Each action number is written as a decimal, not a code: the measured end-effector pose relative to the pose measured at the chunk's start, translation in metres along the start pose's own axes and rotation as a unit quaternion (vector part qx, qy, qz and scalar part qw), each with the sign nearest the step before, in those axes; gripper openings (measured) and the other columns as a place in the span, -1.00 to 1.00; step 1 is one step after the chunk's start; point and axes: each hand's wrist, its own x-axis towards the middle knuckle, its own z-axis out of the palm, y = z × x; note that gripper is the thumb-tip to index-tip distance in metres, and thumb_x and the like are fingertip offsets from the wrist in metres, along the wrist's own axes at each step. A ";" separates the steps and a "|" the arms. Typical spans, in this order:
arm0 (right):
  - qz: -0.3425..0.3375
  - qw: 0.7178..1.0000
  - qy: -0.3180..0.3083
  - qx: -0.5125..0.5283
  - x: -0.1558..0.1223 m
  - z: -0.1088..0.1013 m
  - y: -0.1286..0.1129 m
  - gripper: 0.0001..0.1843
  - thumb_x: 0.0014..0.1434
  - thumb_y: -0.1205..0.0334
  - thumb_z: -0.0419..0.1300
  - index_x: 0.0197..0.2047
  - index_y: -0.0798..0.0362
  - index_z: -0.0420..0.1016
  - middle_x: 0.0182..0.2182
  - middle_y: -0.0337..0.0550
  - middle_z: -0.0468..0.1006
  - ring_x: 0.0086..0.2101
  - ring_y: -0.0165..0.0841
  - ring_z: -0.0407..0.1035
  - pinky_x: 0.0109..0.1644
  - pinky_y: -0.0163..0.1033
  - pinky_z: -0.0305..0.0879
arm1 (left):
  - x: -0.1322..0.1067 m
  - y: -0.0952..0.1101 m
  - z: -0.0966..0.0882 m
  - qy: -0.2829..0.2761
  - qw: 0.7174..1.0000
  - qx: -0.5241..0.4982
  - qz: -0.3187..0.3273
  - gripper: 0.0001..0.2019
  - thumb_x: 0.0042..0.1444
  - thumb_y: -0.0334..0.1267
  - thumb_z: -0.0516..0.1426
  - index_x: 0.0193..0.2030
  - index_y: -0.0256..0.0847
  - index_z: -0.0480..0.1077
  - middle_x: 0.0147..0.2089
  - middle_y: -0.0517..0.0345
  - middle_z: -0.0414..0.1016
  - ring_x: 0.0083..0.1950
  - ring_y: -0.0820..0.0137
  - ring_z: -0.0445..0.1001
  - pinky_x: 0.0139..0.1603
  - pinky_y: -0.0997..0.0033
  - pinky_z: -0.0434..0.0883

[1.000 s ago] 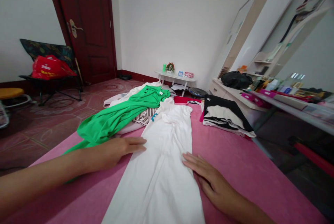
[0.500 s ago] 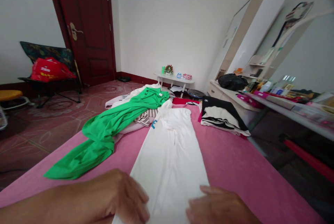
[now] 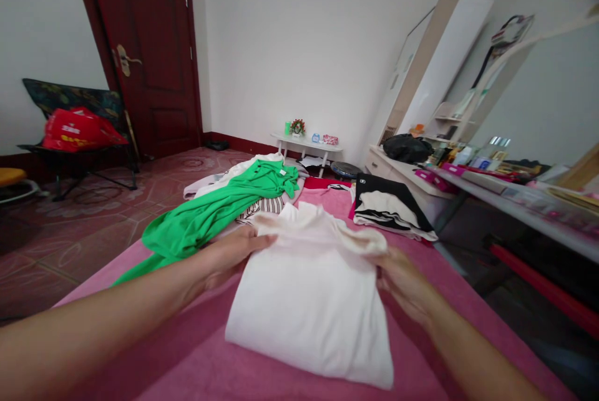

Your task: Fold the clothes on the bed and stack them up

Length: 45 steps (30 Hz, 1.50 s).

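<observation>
A white garment, doubled over on itself, lies in front of me on the pink bed cover. My left hand pinches its raised edge at the left, thumb on top. At the right end of that edge, my right hand grips the cloth, with some fingers hidden. The raised edge sags a little between the two hands. Just beyond my left hand a green garment is spread loosely over other clothes, one of them a striped garment.
Folded black and white clothes are stacked at the right rear of the bed. A cluttered dressing table stands along the right side. At the back is a small white table. A folding chair bears a red bag.
Both hands have moved forward from the near part of the white garment, bringing its near end up and over. Once stretched out long, the garment is now doubled and shorter.
</observation>
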 end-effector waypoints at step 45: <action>-0.055 0.984 0.126 -0.110 0.163 -0.023 0.049 -0.67 -0.22 0.19 0.32 -0.31 0.11 0.54 -0.30 -0.02 0.63 -0.31 -0.17 0.52 -0.27 -0.17 0.42 | 0.151 -0.014 0.003 0.221 0.831 0.508 0.055 -0.48 -0.17 0.16 0.23 -0.20 -0.25 0.41 -0.16 -0.15 0.52 -0.10 0.04 0.48 -0.19 0.26 0.32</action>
